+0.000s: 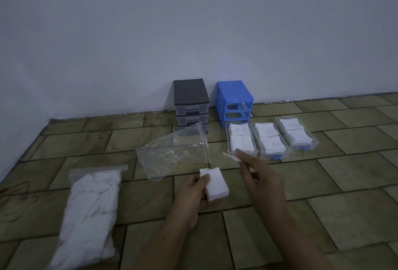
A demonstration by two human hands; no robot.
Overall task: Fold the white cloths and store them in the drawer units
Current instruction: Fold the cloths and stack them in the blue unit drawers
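Observation:
My left hand (193,192) grips a folded white cloth (215,185) low in the middle of the view, above the tiled floor. My right hand (258,175) is raised beside it and pinches a small pale thing (231,157) at its fingertips, just in front of the nearest drawer. Three clear drawers (241,138) (269,141) (296,135) lie pulled out on the floor, each filled with folded white cloths. Behind them stands the blue drawer frame (234,99) with bare slots. A dark-topped drawer unit (190,102) stands to its left.
A zip bag stuffed with white cloths (92,211) lies on the floor at the left. An empty clear zip bag (174,153) lies crumpled in front of the dark unit. A plain wall (193,32) rises right behind both units.

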